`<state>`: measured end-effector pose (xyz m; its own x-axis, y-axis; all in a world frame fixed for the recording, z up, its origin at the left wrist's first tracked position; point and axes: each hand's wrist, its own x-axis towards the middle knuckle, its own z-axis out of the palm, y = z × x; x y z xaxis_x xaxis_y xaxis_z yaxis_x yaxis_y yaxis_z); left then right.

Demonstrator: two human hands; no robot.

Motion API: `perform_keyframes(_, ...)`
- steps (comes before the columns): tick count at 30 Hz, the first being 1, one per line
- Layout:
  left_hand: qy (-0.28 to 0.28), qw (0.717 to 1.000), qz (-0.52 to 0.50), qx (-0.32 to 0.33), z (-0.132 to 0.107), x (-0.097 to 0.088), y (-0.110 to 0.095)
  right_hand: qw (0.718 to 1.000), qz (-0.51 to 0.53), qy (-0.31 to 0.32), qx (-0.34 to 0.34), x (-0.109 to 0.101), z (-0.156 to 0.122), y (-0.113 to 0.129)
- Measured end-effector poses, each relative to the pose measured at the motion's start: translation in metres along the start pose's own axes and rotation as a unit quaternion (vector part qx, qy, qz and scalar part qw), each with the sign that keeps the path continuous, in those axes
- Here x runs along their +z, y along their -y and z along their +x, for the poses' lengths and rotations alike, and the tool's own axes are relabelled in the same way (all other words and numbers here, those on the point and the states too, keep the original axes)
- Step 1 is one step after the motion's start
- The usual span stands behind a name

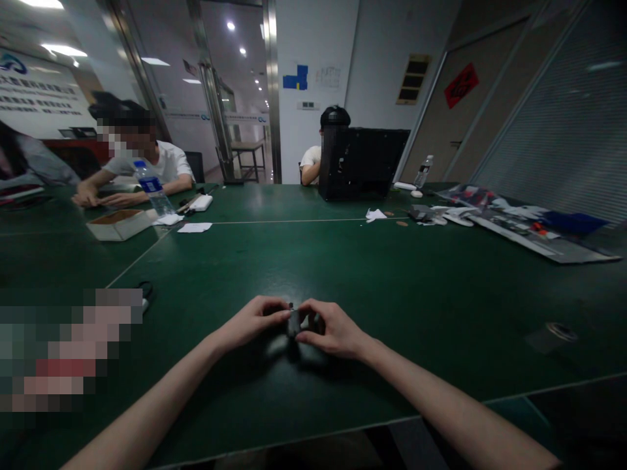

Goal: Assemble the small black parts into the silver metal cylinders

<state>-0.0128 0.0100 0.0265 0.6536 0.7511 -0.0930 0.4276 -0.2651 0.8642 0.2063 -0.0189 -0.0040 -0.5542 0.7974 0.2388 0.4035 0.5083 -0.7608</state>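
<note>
Near the front middle of the green table (235, 261), a small dark grey block-like object (293, 324) is held between both hands. A little dark knob shows at its top; its exact kind is too small to tell. My left hand (260, 316) pinches it from the left, thumb and fingers closed at its upper side. From the right, my right hand (330, 326) grips it with curled fingers above and the thumb lower down. The fingers hide part of the object, and its shadow falls on the table just below.
A dark cylinder (553, 337) lies at the right. Behind stand an open box (120, 225), a water bottle (151, 186) and a large black case (362, 163). A board with scattered items (543, 238) is at the back right. Two people sit across the table; another is partly visible at left.
</note>
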Motion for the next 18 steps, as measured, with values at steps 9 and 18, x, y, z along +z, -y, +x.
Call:
perform_keyframes(9,0.013,0.989,-0.148,-0.023,0.0003,0.0080,0.0003,0.999,-0.025,-0.042,0.005,0.0039,-0.0003,-0.0005)
perform_keyframes(18,0.009,0.982,-0.186,-0.040,0.0000,0.0090,0.0036,0.998,-0.037,-0.055,-0.017,0.0013,-0.0008,0.0028)
